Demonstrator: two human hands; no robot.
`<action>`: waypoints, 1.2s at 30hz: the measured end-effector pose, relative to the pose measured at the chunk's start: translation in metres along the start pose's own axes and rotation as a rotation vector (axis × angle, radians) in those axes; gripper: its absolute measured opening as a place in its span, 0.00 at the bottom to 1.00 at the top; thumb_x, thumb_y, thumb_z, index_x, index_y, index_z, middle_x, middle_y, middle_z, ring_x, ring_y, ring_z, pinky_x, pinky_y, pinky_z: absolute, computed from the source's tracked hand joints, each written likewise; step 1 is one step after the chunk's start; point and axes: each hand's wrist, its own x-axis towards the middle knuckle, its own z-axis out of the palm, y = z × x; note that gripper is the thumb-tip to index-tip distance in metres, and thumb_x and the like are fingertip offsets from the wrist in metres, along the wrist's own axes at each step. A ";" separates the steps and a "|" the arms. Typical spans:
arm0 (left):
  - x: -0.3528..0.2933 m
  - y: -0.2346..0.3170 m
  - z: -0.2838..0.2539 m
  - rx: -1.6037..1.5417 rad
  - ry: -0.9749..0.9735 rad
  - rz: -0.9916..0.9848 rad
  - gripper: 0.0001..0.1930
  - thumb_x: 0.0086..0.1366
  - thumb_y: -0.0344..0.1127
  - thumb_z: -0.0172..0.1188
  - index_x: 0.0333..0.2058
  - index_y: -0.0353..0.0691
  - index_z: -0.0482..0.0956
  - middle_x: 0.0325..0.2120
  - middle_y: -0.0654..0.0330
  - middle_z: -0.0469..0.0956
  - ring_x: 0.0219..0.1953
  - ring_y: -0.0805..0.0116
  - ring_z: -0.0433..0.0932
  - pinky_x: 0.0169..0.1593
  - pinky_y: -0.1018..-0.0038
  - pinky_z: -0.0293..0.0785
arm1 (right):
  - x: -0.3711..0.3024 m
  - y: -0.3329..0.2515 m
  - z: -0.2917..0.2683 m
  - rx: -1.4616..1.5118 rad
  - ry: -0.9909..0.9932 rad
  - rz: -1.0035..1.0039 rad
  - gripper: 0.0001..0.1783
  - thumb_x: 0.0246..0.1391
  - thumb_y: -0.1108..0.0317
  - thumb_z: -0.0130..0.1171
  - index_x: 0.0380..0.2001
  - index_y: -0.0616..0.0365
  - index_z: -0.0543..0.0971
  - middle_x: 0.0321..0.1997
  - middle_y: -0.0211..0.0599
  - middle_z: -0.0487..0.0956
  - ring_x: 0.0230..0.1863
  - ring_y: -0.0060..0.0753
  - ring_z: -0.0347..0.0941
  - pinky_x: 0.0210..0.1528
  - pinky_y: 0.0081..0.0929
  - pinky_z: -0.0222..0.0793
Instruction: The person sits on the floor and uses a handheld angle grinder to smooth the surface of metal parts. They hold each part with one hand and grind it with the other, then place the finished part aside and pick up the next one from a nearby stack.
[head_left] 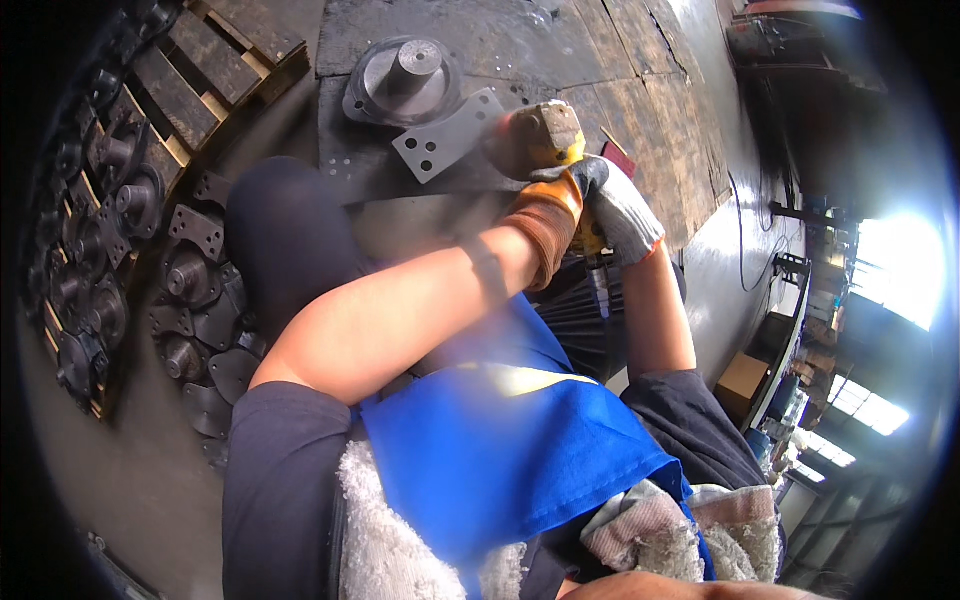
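Both hands are on a yellow power tool [552, 135], looks like an angle grinder, with its head pressed down against a flat dark metal plate [450, 135] that has a few bolt holes in it. The plate lies on a big steel worktop [560, 50], right next to a round cast part with a stubby shaft [402, 78] sticking up.

The left hand [545, 215], in an orange-brown glove, is clenched around the tool body just behind the head. The right hand [615, 205], in a white knit glove, is wrapped around the rear of the tool, and a cable [600, 290] runs down from there. I can't see the disc itself; the front end is blurred.

Handling-wise, I'd guess the grinder is fairly heavy and hard, and it'll want to kick and buzz, so a two-handed grip like this, one hand up front and one at the back, seems the sane way to hold it. The plate looks stiff and thin with sharp-ish edges, probably prone to sliding on the steel if not held down.

Off to the left there's a wooden pallet [215, 70] and a whole pile of similar flanged shaft parts [190, 280] stacked on the floor. The person wears a blue apron [500, 440].
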 end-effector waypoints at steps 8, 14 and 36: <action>-0.080 0.046 -0.050 -0.494 -0.062 -0.139 0.37 0.56 0.67 0.48 0.52 0.40 0.73 0.49 0.47 0.76 0.51 0.54 0.75 0.53 0.65 0.70 | 0.009 0.021 -0.016 -0.201 0.059 -0.030 0.18 0.56 0.60 0.56 0.42 0.64 0.80 0.39 0.36 0.81 0.38 0.28 0.78 0.43 0.25 0.74; -0.087 0.020 -0.026 0.232 0.071 0.168 0.33 0.53 0.49 0.62 0.55 0.38 0.69 0.51 0.55 0.71 0.52 0.61 0.73 0.51 0.70 0.70 | 0.000 0.021 -0.017 -0.601 -0.002 -0.169 0.19 0.56 0.63 0.56 0.47 0.64 0.76 0.41 0.35 0.80 0.39 0.26 0.77 0.44 0.23 0.74; -0.110 -0.041 -0.021 0.551 0.688 0.277 0.07 0.57 0.30 0.57 0.35 0.41 0.76 0.30 0.57 0.76 0.31 0.62 0.78 0.33 0.71 0.75 | 0.018 0.010 0.055 -0.600 -0.315 -0.227 0.20 0.50 0.68 0.63 0.47 0.65 0.75 0.43 0.32 0.79 0.42 0.21 0.73 0.47 0.22 0.70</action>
